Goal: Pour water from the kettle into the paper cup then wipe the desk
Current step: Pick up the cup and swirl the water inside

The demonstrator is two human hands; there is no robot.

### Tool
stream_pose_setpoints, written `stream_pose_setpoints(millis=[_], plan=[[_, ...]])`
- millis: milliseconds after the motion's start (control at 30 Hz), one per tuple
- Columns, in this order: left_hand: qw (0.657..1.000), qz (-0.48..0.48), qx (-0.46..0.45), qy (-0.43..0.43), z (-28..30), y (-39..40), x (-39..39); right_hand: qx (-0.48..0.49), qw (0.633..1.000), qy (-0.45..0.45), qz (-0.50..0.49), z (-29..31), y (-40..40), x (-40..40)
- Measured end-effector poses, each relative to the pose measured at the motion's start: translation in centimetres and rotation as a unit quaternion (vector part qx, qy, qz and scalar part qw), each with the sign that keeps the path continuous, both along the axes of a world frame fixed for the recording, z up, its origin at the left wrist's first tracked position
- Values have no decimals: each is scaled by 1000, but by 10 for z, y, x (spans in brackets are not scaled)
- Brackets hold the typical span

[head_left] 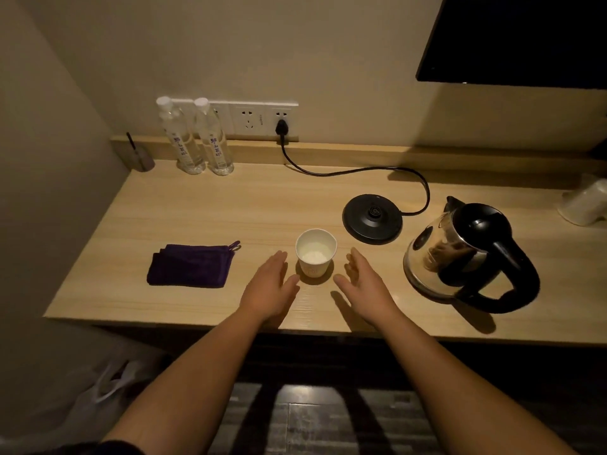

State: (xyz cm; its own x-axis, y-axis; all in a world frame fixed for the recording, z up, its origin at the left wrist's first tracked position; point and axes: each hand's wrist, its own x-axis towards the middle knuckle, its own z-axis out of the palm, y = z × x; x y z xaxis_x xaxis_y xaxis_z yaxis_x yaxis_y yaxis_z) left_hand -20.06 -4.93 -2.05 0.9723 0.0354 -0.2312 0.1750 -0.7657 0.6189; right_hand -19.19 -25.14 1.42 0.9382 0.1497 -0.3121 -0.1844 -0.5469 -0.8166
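Note:
A white paper cup stands upright near the front middle of the wooden desk. My left hand hovers just left of the cup, fingers apart, holding nothing. My right hand is just right of the cup, open too, not touching it. A steel kettle with a black lid and handle stands off its base at the right. Its round black base lies behind the cup. A folded dark purple cloth lies to the left.
Two water bottles stand at the back left by the wall sockets. The base's black cord runs across the desk to a plug. A pale object sits at the far right. A dark screen hangs on the wall.

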Motion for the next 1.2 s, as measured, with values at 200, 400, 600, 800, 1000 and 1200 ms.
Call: stream_pose_setpoints(millis=[200, 400, 600, 800, 1000, 1200], plan=[[989, 23, -139, -36, 18, -20, 6, 96, 995, 41, -2, -11, 19, 20], [978, 50, -199, -33, 19, -17, 28, 142, 989, 44, -10, -13, 30, 46], [982, 39, -174, -63, 22, 9, 82, 119, 993, -2, -5, -7, 56, 96], [982, 23, -163, -89, 15, 33, 151, 126, 992, -21, -20, -9, 80, 159], [982, 45, -158, -97, 8, 41, 200, 135, 990, -40, -24, -16, 94, 210], [982, 47, -154, -99, -1, 43, 226, 132, 990, -38, -21, -24, 99, 237]])
